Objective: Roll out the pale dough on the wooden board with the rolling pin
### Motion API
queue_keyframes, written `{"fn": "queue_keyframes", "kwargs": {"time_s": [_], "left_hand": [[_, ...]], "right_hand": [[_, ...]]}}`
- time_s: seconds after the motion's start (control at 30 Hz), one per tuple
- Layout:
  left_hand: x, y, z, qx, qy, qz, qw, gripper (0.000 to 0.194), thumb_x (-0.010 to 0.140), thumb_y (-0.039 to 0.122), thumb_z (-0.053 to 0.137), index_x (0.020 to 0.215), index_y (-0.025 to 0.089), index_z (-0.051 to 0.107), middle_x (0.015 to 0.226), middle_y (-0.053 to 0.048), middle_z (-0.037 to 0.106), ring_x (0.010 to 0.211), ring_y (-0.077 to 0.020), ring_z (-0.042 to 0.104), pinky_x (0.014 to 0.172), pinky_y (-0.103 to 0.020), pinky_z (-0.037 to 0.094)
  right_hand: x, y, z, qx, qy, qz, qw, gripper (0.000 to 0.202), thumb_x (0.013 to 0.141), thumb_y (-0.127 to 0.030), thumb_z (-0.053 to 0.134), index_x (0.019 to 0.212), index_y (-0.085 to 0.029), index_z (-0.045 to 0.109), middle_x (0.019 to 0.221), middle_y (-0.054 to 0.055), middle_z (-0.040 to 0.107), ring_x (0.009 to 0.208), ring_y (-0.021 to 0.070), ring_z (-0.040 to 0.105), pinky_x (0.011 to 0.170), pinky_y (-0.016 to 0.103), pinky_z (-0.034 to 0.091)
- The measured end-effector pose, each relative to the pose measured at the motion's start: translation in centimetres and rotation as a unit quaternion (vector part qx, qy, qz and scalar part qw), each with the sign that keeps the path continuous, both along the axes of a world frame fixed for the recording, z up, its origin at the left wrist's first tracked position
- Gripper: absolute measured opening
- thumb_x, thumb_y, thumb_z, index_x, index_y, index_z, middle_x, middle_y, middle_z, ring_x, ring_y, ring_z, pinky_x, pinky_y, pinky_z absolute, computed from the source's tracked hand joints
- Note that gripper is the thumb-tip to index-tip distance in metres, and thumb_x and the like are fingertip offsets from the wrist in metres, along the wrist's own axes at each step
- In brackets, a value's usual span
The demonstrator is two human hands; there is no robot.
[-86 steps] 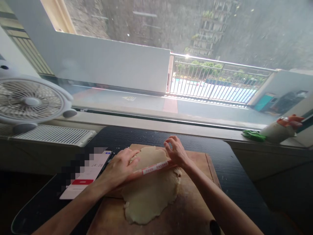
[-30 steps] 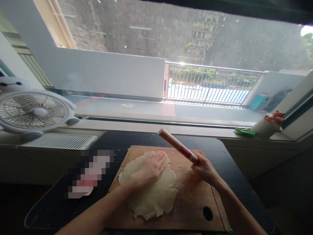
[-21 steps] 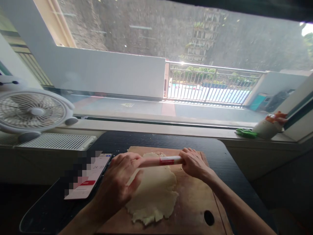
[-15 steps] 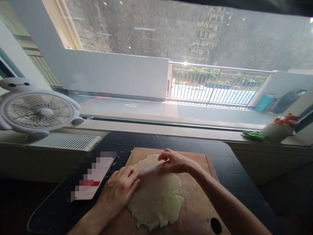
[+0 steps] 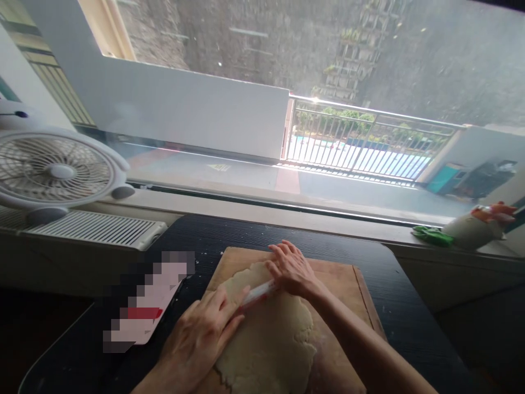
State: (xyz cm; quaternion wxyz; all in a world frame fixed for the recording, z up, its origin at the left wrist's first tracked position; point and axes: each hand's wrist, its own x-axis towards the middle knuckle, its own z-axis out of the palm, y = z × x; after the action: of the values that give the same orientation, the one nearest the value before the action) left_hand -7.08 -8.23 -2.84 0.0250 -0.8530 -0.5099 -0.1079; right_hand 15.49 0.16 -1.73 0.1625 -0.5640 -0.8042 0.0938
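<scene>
Head view: a sheet of dough (image 5: 266,345) lies flat on a wooden board (image 5: 338,282), which sits on the dark counter (image 5: 361,249); a rolling pin (image 5: 258,294) crosses the dough at a slant.
Ragged edge: looks like the weak spot to me. The right side of the dough is notched, so pushing hard there could split it further.
Slanted pin: uneven pressure from the two ends might leave one side thinner, or drag the dough into a crease.
Phone: the phone (image 5: 158,309) lies just left of the board (bit close for comfort, a wide elbow might nudge it).
Left hand: the left hand (image 5: 205,323) lies over the pin's near end, fingers stretched forward, thumb apart, not curled round it.
Right hand: the right hand (image 5: 291,268) covers the far end, fingers loosely spread; can't see what the palm's doing underneath.
</scene>
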Motion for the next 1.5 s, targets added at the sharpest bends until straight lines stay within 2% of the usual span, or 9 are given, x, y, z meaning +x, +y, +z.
{"fn": "queue_keyframes", "kwargs": {"time_s": [0.23,0.47,0.63,0.7,0.9,1.0,1.13,1.33,1.5], "left_hand": [[0.3,0.2,0.9,-0.034,-0.038,0.018,0.999,0.04,0.093,0.041,0.034,0.132,0.034,0.041,0.097,-0.003,0.054,0.088,-0.0162,0.057,0.074,-0.027,0.048],[-0.2,-0.9,0.5,-0.034,-0.025,0.007,0.999,0.041,0.092,0.037,0.038,0.133,0.035,0.041,0.096,-0.003,0.053,0.081,-0.0151,0.056,0.071,-0.028,0.049],[-0.2,0.0,1.1,-0.039,-0.04,0.013,0.998,0.04,0.092,0.038,0.037,0.132,0.03,0.043,0.098,-0.004,0.052,0.091,-0.0178,0.054,0.078,-0.031,0.049],[-0.3,-0.3,1.0,-0.037,-0.041,0.006,0.998,0.04,0.092,0.037,0.038,0.132,0.03,0.043,0.097,-0.004,0.052,0.089,-0.0175,0.055,0.076,-0.031,0.049],[-0.3,-2.6,-0.2,-0.028,-0.054,-0.037,0.997,0.043,0.091,0.035,0.041,0.134,0.036,0.038,0.094,-0.002,0.052,0.084,-0.0152,0.056,0.07,-0.027,0.049],[-0.2,-1.7,0.3,-0.031,-0.053,-0.016,0.998,0.04,0.092,0.037,0.04,0.132,0.031,0.043,0.094,-0.003,0.053,0.087,-0.0168,0.055,0.073,-0.028,0.049],[-0.3,-0.4,0.8,-0.019,-0.037,0.012,0.999,0.038,0.093,0.038,0.037,0.127,0.027,0.049,0.091,-0.003,0.054,0.086,-0.0175,0.055,0.075,-0.031,0.048],[-0.2,-2.1,0.1,-0.035,-0.047,-0.004,0.998,0.042,0.092,0.034,0.04,0.134,0.033,0.04,0.094,-0.002,0.056,0.082,-0.0149,0.057,0.07,-0.026,0.049],[-0.3,-0.8,0.9,-0.044,-0.057,0.006,0.997,0.039,0.089,0.034,0.044,0.128,0.027,0.046,0.103,-0.004,0.06,0.095,-0.0196,0.056,0.082,-0.033,0.048]], "right_hand": [[-2.0,3.8,0.5,-0.033,-0.028,-0.029,0.999,0.053,0.091,-0.053,0.028,0.132,-0.021,0.04,0.129,0.008,0.047,0.129,0.0222,0.026,0.103,0.039,0.02],[-0.3,0.7,-0.2,-0.013,-0.035,-0.012,0.999,0.05,0.092,-0.054,0.026,0.132,-0.027,0.039,0.131,0.004,0.047,0.132,0.0216,0.022,0.104,0.037,0.018],[-1.3,2.4,0.3,-0.028,-0.036,-0.039,0.998,0.053,0.092,-0.052,0.026,0.132,-0.022,0.041,0.131,0.007,0.046,0.131,0.0235,0.025,0.103,0.039,0.022],[-1.1,1.5,0.4,-0.016,-0.032,-0.038,0.999,0.051,0.092,-0.051,0.028,0.132,-0.022,0.041,0.131,0.006,0.047,0.132,0.0233,0.024,0.104,0.039,0.021],[1.4,-4.6,-0.4,0.059,-0.032,-0.022,0.998,0.037,0.093,-0.039,0.031,0.124,-0.027,0.049,0.129,0.001,0.049,0.134,0.0213,0.018,0.108,0.038,0.012],[0.3,-2.2,-0.2,0.054,-0.035,-0.049,0.997,0.04,0.093,-0.04,0.029,0.126,-0.026,0.047,0.128,0.002,0.049,0.134,0.0218,0.019,0.108,0.038,0.014],[-1.7,1.8,0.4,-0.025,-0.042,-0.064,0.997,0.05,0.092,-0.049,0.027,0.131,-0.021,0.042,0.13,0.006,0.048,0.132,0.0233,0.024,0.104,0.038,0.022],[-0.5,-0.8,-0.5,0.039,-0.02,-0.059,0.997,0.043,0.094,-0.044,0.027,0.127,-0.025,0.046,0.126,0.003,0.051,0.132,0.0215,0.022,0.106,0.036,0.016],[-1.6,2.3,0.5,-0.014,0.035,-0.08,0.996,0.039,0.095,-0.04,0.028,0.12,-0.022,0.05,0.123,0.007,0.05,0.124,0.0202,0.034,0.1,0.034,0.028]]}}
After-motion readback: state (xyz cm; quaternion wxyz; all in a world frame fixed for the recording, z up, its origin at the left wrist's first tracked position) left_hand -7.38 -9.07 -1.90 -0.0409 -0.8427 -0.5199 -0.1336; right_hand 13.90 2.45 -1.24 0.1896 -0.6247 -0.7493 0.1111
